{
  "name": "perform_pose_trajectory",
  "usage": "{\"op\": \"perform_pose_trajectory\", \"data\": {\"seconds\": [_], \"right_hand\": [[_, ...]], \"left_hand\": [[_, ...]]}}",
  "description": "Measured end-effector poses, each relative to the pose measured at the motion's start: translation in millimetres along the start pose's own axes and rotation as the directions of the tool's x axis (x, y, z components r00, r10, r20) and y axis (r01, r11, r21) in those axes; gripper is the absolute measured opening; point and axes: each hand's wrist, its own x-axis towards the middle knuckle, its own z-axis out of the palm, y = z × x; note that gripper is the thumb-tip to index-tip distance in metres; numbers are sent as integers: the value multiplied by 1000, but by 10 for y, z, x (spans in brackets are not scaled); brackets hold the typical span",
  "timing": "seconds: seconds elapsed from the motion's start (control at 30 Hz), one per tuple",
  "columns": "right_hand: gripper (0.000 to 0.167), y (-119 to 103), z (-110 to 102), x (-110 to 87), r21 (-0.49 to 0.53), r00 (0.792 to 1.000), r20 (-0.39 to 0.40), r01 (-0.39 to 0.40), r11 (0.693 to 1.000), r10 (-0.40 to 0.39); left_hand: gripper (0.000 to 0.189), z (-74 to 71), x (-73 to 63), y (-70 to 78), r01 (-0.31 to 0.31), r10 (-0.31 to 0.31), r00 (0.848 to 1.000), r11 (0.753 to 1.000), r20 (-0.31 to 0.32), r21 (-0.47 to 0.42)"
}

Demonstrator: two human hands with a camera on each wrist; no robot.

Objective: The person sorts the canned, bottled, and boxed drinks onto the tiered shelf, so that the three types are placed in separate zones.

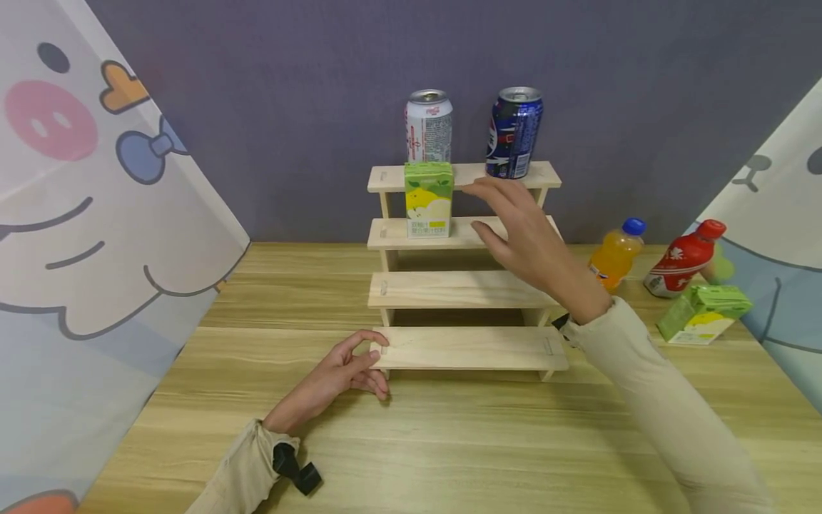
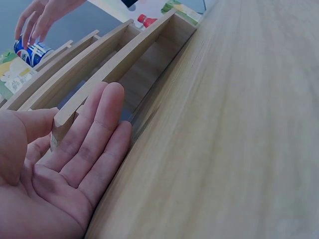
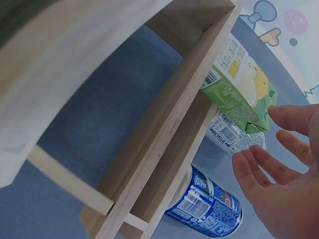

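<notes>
A stepped wooden display shelf (image 1: 469,348) stands on the table. At the left end of its lowest step, my left hand (image 1: 349,368) holds the board between thumb and index finger, the other fingers extended below, as the left wrist view shows. My right hand (image 1: 523,228) hovers in front of the upper steps with parted, gently bent fingers and nothing between them. Just left of its fingertips, a green-and-yellow juice carton (image 1: 429,201) stands upright on the second step from the top. Behind it on the top step are a white can (image 1: 429,128) and, farther right, a blue Pepsi can (image 1: 514,134).
Right of the shelf on the table are an orange drink bottle (image 1: 615,257) with a blue cap, a red bottle (image 1: 683,260) and another green juice carton (image 1: 705,314). A grey panel (image 1: 308,128) rises behind, with cartoon-printed panels on both sides.
</notes>
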Motion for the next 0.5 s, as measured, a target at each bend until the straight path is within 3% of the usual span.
{"op": "perform_pose_trajectory", "data": {"seconds": [0.5], "right_hand": [[50, -36, -213, -457, -54, 997, -42, 67, 996, -70]], "left_hand": [[32, 7, 3, 9, 4, -4, 1000, 1000, -4, 2]]}}
